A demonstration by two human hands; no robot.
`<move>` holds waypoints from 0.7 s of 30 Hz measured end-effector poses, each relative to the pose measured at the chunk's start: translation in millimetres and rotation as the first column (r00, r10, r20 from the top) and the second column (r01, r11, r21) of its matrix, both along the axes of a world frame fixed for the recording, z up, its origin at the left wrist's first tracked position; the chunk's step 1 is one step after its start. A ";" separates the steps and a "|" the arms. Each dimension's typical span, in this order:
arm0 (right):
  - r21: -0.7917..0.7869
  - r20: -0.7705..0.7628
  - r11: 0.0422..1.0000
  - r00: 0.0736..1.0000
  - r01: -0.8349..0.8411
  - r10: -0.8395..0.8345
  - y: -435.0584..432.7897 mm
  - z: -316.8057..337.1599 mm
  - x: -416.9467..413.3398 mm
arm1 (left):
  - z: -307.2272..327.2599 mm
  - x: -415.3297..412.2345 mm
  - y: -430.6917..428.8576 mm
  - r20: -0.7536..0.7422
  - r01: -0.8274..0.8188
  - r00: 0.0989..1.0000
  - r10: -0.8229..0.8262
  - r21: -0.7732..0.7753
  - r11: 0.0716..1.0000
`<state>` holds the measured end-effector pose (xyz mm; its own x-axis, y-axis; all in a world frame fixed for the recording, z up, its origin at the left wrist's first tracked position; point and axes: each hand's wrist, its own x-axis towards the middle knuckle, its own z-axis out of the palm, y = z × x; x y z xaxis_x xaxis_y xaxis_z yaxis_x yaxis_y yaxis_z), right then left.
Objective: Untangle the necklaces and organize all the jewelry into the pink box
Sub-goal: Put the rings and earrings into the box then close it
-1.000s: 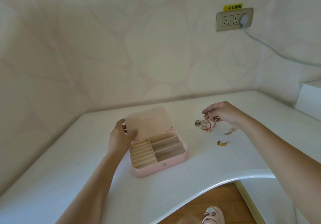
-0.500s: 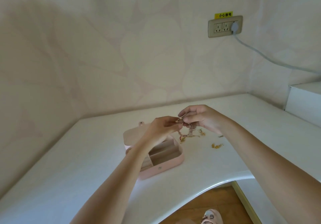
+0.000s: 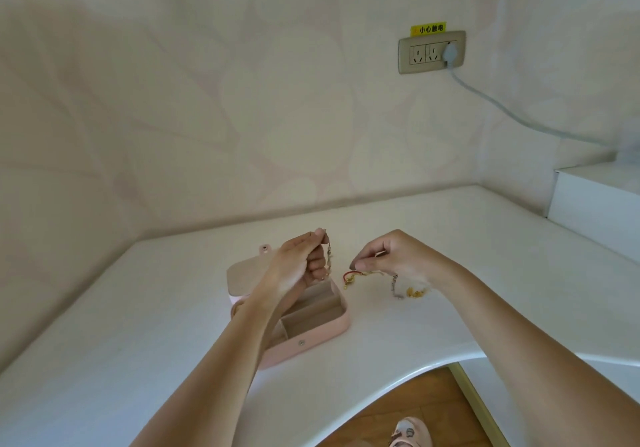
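Left hand [image 3: 298, 266] pinched pale beaded chain [image 3: 329, 260], long axis vertical, dangling over 1 o'clock corner of open pink jewelry box [image 3: 325, 334]. Right hand [image 3: 398, 259] pinched red cord with gold charm [image 3: 351, 276] at chain's 3 o'clock, above white counter [image 3: 485, 273]. Left nearer box.
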<state>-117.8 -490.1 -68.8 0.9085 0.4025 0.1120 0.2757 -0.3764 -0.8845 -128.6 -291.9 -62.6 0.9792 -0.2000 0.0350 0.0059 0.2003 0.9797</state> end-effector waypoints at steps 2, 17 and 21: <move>-0.009 0.011 0.999 0.999 0.046 -0.046 -1.6 -6.7 0.3 | 0.6 1.1 3.9 -0.016 -0.006 1.000 0.007 0.050 0.999; -0.070 0.130 0.967 0.963 0.246 -0.236 22.0 -24.5 22.6 | 13.9 -5.8 54.4 0.294 -0.233 0.956 -0.025 0.804 0.547; -0.070 0.145 0.965 0.959 0.254 -0.242 23.9 -31.6 24.0 | 9.5 -1.7 55.8 0.222 -0.163 0.974 -0.052 0.837 0.522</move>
<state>-93.7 -466.2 -100.4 0.9601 0.1800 0.2140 0.2776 -0.5220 -0.8065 -130.2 -236.1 -53.1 0.9804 -0.1854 0.0672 -0.1831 -0.7298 0.6587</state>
